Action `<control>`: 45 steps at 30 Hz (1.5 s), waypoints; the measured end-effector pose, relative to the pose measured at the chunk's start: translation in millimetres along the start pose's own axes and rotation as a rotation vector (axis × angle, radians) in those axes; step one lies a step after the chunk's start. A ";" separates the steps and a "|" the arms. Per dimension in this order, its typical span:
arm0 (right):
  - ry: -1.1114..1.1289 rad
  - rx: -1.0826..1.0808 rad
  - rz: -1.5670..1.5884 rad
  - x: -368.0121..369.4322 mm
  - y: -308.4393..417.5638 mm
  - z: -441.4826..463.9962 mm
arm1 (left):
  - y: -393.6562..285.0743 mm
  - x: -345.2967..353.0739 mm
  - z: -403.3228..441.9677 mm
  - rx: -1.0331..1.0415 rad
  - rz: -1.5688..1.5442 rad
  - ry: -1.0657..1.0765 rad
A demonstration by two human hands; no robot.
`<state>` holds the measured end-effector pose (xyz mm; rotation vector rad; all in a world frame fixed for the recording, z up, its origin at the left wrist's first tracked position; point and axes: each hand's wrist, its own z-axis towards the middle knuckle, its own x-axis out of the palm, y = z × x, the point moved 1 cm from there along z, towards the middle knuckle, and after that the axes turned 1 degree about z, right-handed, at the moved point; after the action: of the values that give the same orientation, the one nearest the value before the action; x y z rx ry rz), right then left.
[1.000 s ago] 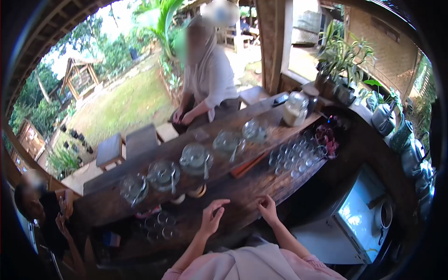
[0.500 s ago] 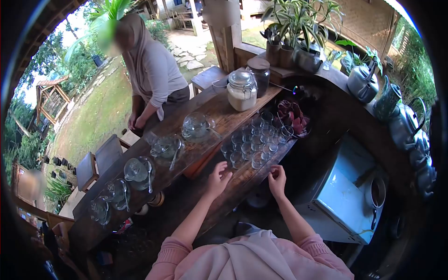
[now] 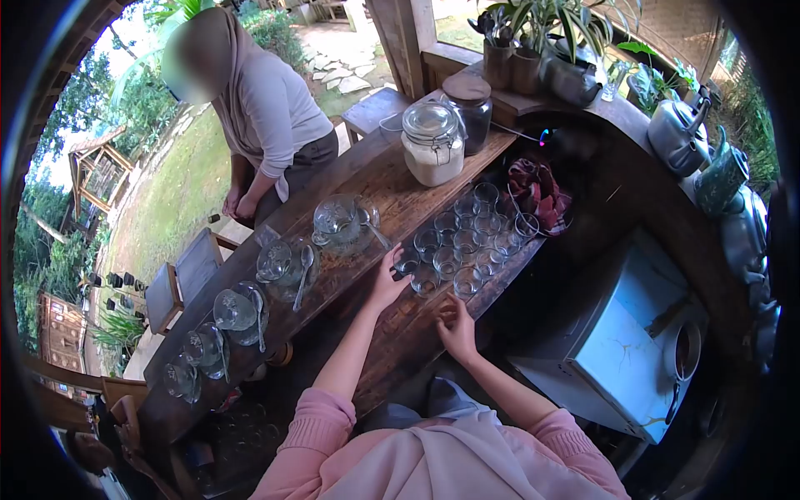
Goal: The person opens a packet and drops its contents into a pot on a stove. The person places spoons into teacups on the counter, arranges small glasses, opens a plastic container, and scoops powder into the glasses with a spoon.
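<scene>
Clear drinking glasses (image 3: 447, 262) stand grouped on the lower wooden counter. My left hand (image 3: 387, 282) is at the group's left edge, thumb and fingers apart around the near side of an end glass (image 3: 406, 266); I cannot tell whether it touches. Just below the front glasses, my right hand (image 3: 457, 328) has loosely bent, parted fingers and holds nothing. Its fingertips are close to a front glass (image 3: 468, 282). Along the upper counter, a row of glass cups on saucers with spoons includes one cup (image 3: 337, 214) beyond my left hand.
A jar of white contents (image 3: 433, 146) and a dark jar (image 3: 468, 112) stand on the upper counter. A red patterned cloth (image 3: 537, 196) lies behind the glasses. Kettles (image 3: 679, 133) line the right ledge. A pale blue cabinet (image 3: 625, 333) holds a pan (image 3: 683, 354). Another person (image 3: 271, 117) stands across the counter.
Both hands have moved closer to the glasses, the left forward and the right inward to the left. The view has shifted slightly. The other person's head is bent lower.
</scene>
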<state>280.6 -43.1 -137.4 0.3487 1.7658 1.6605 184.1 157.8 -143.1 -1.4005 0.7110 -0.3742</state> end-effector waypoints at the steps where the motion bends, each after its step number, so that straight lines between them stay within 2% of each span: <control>1: 0.032 -0.003 -0.017 5.6 -0.4 2.7 | 0.8 1.7 4.3 -0.013 -0.031 0.032; 5: 0.170 0.072 -0.074 27.5 -5.9 21.8 | 4.9 0.4 6.1 -0.029 -0.009 -0.018; 7: 0.054 0.060 -0.099 33.1 -7.8 28.1 | -1.2 -1.9 -1.6 -0.033 -0.034 -0.007; 9: 0.068 0.084 -0.086 34.9 -1.0 34.1 | -1.6 -5.5 -11.7 0.001 -0.053 0.015; 10: 0.059 0.079 -0.141 34.6 1.8 35.3 | -1.2 -6.2 -17.9 0.051 -0.073 0.001; 12: 0.003 0.043 -0.313 35.1 8.3 30.0 | -1.5 -11.6 -35.4 -0.005 -0.093 -0.027; 15: 0.132 0.112 -0.326 38.3 9.7 15.8 | -1.4 -23.7 -74.3 -0.025 -0.098 -0.078; 17: 0.145 0.017 -0.258 44.3 9.0 0.7 | -11.9 -37.6 -107.1 -0.010 -0.108 -0.096; 19: 0.233 0.062 -0.292 45.6 31.2 -17.5 | -33.4 -56.3 -141.9 -0.030 -0.046 -0.149; 21: 0.273 -0.001 -0.267 54.3 38.6 -34.0 | -48.7 -75.9 -177.6 -0.035 0.046 -0.219; 23: 0.265 -0.207 -0.115 65.4 50.0 -48.9 | -56.1 -99.4 -212.8 -0.021 0.092 -0.289; 25: 0.366 -0.195 -0.157 77.7 67.3 -66.1 | -65.5 -119.6 -252.7 -0.046 0.149 -0.355; 27: 0.329 -0.399 -0.182 94.3 86.4 -86.8 | -76.1 -143.2 -290.1 -0.077 0.161 -0.400; 29: 0.438 -0.346 -0.110 115.6 104.6 -105.8 | -80.2 -166.5 -324.8 -0.097 0.236 -0.453; 31: 0.526 -0.543 -0.081 143.5 105.3 -119.7 | -90.0 -189.8 -352.2 -0.108 0.265 -0.490; 33: 0.589 -0.519 -0.077 168.9 105.8 -137.5 | -90.8 -211.3 -377.6 -0.111 0.358 -0.513; 34: 0.633 -0.479 -0.074 175.7 107.3 -152.0 | -89.9 -221.6 -386.1 -0.034 0.427 -0.528; 35: 0.655 -0.441 -0.095 177.3 107.6 -168.9 | -87.0 -229.8 -395.1 -0.113 0.343 -0.498; 37: 0.676 -0.511 -0.199 198.2 124.8 -183.4 | -86.4 -244.4 -405.5 -0.141 0.403 -0.459; 38: 0.671 -0.507 -0.198 205.6 123.4 -191.9 | -82.8 -253.2 -408.1 -0.140 0.405 -0.452; 40: 0.651 -0.576 -0.244 216.7 115.8 -208.2 | -75.9 -267.4 -410.2 -0.058 0.631 -0.388; 45: 0.668 -0.497 -0.333 238.9 97.5 -242.3 | -51.4 -291.3 -391.9 -0.034 0.713 -0.147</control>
<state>-72.2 -69.2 -124.1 -0.7629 1.6279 2.0071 -278.0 35.4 -30.9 -1.1018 1.0371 0.2988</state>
